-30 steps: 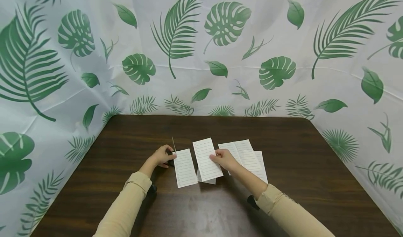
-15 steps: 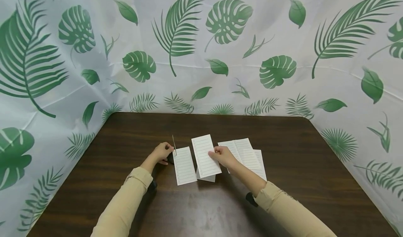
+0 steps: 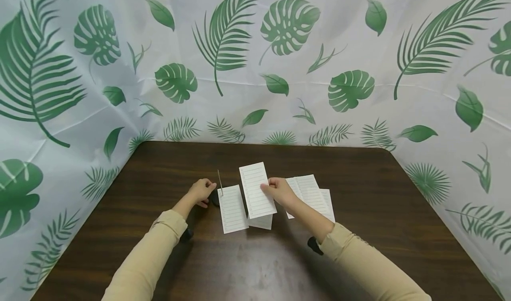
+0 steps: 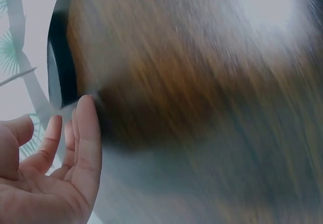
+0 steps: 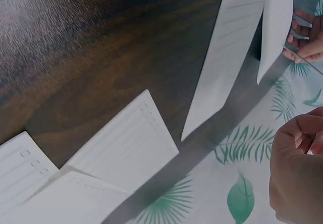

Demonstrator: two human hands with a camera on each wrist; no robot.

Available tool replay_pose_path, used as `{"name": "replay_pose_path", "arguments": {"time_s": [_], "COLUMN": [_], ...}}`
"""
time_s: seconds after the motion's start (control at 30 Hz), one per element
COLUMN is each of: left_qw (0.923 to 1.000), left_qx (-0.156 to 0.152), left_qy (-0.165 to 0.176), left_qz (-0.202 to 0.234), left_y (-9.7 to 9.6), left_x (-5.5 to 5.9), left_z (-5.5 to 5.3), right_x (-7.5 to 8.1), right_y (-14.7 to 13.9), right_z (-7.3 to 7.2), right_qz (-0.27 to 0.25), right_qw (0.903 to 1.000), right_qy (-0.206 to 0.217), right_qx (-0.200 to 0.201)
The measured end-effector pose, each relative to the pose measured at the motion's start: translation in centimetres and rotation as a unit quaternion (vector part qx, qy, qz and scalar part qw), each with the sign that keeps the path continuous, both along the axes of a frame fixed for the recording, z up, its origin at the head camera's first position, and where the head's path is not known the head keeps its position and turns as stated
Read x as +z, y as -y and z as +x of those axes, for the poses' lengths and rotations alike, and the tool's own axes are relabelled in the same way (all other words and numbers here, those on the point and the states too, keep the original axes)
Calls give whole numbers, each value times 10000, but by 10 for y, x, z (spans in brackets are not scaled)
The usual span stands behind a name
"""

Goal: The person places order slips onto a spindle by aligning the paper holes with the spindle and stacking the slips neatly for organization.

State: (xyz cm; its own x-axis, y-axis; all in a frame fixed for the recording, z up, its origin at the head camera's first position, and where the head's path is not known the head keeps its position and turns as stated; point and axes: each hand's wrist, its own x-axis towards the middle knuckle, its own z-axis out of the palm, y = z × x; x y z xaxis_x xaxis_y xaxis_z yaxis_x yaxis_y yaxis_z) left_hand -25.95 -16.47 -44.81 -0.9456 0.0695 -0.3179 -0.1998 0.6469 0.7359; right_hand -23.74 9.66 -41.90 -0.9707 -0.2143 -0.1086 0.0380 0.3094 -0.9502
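In the head view my right hand [image 3: 281,190] pinches the right edge of a white lined note sheet [image 3: 257,190] with small checkboxes, tilted and raised over the dark table. Left of it, another lined sheet [image 3: 233,210] sits on a paper spike, whose thin metal rod [image 3: 220,181] stands up near the sheet's top-left corner. The spike's black base [image 3: 215,198] shows beside my left hand [image 3: 202,192]. In the left wrist view the left hand's fingers are spread and relaxed, holding nothing, fingertips right at the black base [image 4: 63,67].
A folded-looking sheet [image 3: 261,222] lies partly under the raised one. Several more lined sheets [image 3: 309,190] overlap on the table [image 3: 359,172] to the right, partly behind my right hand. A white leaf-patterned curtain [image 3: 255,70] hangs behind the table's far edge.
My right hand has lifted its sheet slightly up and to the left. The left hand has drawn back a little to the left from the spike and sheet.
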Motion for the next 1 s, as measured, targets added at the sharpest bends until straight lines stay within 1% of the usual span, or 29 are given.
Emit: {"name": "replay_pose_path", "arguments": {"time_s": [0.17,0.27,0.37,0.47,0.53,0.6,0.73,0.8,0.87,0.93,1.0], "left_qw": [9998,9990,9970,9937,9915,9900,9864,9840,9826,9829,9846], "left_qx": [46,42,34,84,157,190,180,90,-70,-307,-575], "left_qy": [-188,-441,-755,-1087,-1238,-1312,-1340,-1355,-1354,-1338,-1271], "left_qz": [-52,19,137,253,356,491,931,1150,1269,1227,1054], "left_y": [8,10,12,14,14,13,9,6,2,-3,-8], "left_x": [8,14,24,36,45,54,73,82,89,95,100], "left_z": [0,-1,-3,-5,-6,-6,-4,-3,-2,-2,-2], "right_x": [4,6,9,13,16,18,22,24,27,29,32], "right_y": [2,3,6,9,12,14,18,20,21,22,23], "right_z": [-1,-1,0,1,1,1,2,2,3,4,5], "right_qz": [-64,-51,-3,-2,-50,-81,-107,-138,-147,-134,-105], "right_qw": [9999,9999,9999,9999,9999,9999,9998,9997,9996,9996,9995], "right_qy": [64,105,115,103,117,108,139,190,193,186,191], "right_qx": [56,78,61,27,2,43,113,105,142,173,208]}}
